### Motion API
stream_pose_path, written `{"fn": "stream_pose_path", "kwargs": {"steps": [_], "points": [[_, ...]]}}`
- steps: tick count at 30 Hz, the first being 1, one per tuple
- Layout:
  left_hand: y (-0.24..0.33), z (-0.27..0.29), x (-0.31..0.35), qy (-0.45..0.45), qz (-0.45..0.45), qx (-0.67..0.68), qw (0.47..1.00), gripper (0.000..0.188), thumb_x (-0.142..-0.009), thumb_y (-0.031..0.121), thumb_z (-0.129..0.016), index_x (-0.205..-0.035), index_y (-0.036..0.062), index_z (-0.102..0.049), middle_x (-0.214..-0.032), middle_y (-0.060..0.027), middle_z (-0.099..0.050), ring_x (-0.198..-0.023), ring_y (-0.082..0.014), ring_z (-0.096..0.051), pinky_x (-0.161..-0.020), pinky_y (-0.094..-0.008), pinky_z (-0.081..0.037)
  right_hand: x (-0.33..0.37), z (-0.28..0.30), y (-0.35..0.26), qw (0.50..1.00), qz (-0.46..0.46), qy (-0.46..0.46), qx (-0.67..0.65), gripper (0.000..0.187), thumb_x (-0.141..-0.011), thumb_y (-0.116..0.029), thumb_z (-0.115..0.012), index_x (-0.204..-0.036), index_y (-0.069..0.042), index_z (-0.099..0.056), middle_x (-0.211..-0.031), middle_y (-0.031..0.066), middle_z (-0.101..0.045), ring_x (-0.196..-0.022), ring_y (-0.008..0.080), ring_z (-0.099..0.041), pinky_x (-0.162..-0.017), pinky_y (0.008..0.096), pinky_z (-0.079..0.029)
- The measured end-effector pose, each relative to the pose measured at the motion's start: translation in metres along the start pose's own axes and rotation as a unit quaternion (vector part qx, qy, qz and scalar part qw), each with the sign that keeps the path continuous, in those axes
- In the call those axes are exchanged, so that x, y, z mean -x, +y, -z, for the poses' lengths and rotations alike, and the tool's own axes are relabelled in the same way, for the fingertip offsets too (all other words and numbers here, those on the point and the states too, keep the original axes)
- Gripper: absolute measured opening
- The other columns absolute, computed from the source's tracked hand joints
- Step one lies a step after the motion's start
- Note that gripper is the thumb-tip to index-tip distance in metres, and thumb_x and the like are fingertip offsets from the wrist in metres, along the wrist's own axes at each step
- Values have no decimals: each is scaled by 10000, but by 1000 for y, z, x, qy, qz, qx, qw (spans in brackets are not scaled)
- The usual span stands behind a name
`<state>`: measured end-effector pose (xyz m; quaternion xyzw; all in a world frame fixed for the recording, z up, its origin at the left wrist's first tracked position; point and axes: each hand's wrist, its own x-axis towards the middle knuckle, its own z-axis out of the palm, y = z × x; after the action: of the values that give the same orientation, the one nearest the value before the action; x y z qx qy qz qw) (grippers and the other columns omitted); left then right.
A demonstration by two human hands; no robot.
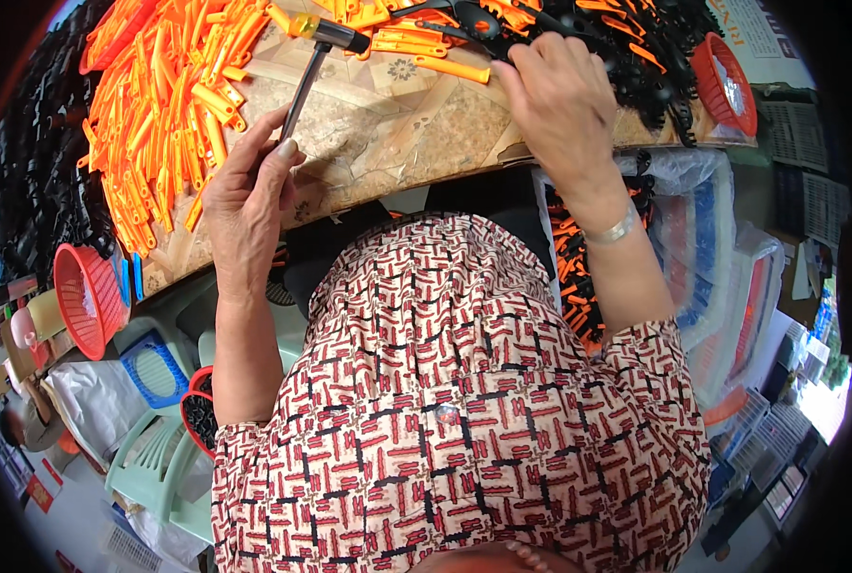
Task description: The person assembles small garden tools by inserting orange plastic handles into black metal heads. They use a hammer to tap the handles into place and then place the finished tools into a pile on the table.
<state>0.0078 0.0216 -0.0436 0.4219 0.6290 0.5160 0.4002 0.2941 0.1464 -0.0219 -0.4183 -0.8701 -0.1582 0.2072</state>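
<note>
My left hand [254,186] is closed around the thin dark handle of a small hammer [304,91], whose head is yellow at one end and black at the other. The hammer stands tilted over the table [426,129]. My right hand [561,105] reaches over the far right of the table with bent fingers; the fingertips are hidden, so what they grip does not show. Beside its thumb lies an orange handle [452,69]. Black utensil heads [473,21] lie just past it, and a pile of black pieces [645,95] spreads to its right.
A big heap of orange handles [163,105] covers the table's left side. Red baskets stand at the left edge [90,298] and right edge [724,86]. Below the right edge, a plastic-lined crate [679,253] stands near black and orange pieces [578,277]. A pale green chair [154,468] is at lower left.
</note>
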Motion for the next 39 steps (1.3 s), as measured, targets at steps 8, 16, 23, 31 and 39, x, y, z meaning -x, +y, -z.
{"fn": "stream_pose_path", "kwargs": {"steps": [8,16,23,31,39], "points": [[-10,0,8,-20,24,-45,998,357,-1022,130,-653,-1374,66,-652,-879,6,-669,-671,-17,-511,-567,-176,-393,-9,-33,26,988,-50,31,-142,124,-851,-196,-763,-906,-90,-730,-914,47,-664,-907,240,-624,-806,376,-483],[14,-37,-25,-58,-23,-201,977,222,-942,206,-722,-1082,35,-728,-711,-31,-602,-636,-99,-542,-610,-278,-465,2,-6,46,821,-248,-20,-513,123,-968,-107,-676,-976,15,-693,-1143,71,-724,-903,134,-685,-807,268,-538],[16,-100,-75,-104,-154,-316,930,254,-919,269,-731,-1050,51,-737,-774,-127,-660,-752,-215,-659,-713,-347,-512,90,27,15,666,-366,-80,-645,59,-938,-11,-655,-886,13,-638,-1182,120,-686,-986,142,-682,-873,286,-552],[-1,-112,-81,-90,-273,-427,857,269,-886,301,-768,-1040,82,-738,-959,-127,-720,-924,-347,-696,-802,-445,-537,117,18,-18,733,-336,-191,-560,526,-788,-76,-786,-1280,-38,-602,-1071,87,-689,-941,153,-648,-853,321,-524],[3,-87,-67,-55,-263,-432,861,268,-879,260,-780,-1011,36,-712,-955,-148,-722,-882,-348,-699,-771,-434,-532,104,11,-26,624,-385,-291,-615,249,-942,-136,-713,-1154,-7,-696,-834,5,-685,-675,50,-592,-610,236,-490]]}}
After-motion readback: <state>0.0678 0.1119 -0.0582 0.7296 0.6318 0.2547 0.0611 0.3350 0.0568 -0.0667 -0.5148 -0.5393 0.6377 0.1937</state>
